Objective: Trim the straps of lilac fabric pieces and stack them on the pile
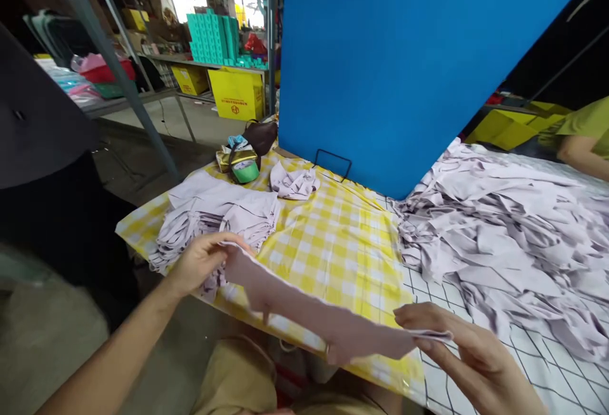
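Observation:
A pale mauve fabric piece (314, 316) stretches between my two hands above the front edge of the table. My left hand (202, 263) pinches its left end, close in front of a layered stack of similar fabric pieces (219, 205). At the other end, my right hand (461, 345) grips the fabric between thumb and fingers. The piece sags a little in the middle, and its lower edge is uneven. To the right spreads a large loose heap of the same mauve fabric (504, 237).
A yellow checked cloth (333, 237) covers the table, beside a white grid-patterned cloth (442, 313). Behind stand a tall blue board (404, 72) and a black wire stand (333, 164). Green tape (245, 172) and a crumpled fabric piece (295, 181) lie at the back. People stand at both sides.

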The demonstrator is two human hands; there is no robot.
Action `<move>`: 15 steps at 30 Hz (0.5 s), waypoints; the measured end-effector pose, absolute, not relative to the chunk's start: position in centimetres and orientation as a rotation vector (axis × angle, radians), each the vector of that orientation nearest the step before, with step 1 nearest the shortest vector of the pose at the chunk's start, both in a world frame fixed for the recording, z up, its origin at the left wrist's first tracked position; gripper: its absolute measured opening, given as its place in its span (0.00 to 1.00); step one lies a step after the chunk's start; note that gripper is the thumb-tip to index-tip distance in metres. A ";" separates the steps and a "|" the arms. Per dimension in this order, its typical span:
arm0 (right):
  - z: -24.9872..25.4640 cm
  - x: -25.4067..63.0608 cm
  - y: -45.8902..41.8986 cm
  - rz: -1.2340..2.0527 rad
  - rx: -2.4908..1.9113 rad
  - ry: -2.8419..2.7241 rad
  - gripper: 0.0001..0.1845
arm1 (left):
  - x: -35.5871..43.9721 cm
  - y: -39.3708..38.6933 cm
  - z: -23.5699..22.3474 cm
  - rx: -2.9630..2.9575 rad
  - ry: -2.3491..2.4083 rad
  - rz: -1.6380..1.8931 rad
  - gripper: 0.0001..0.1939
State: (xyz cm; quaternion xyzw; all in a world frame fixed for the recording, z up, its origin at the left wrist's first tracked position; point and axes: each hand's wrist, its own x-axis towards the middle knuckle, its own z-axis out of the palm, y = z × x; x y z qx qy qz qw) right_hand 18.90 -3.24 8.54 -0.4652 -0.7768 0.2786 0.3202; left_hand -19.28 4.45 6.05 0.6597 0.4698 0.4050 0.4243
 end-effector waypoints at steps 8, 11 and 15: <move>12.1 6.7 1.2 0.763 -0.786 -2.127 0.08 | -27.5 6.6 10.6 1.175 1.482 1.717 0.12; 11.2 3.0 2.7 0.762 -0.724 -2.184 0.11 | -30.7 7.4 10.9 1.094 1.564 1.742 0.14; 10.6 0.0 5.9 0.778 -0.823 -2.115 0.16 | -34.2 10.0 10.6 1.097 1.663 1.699 0.17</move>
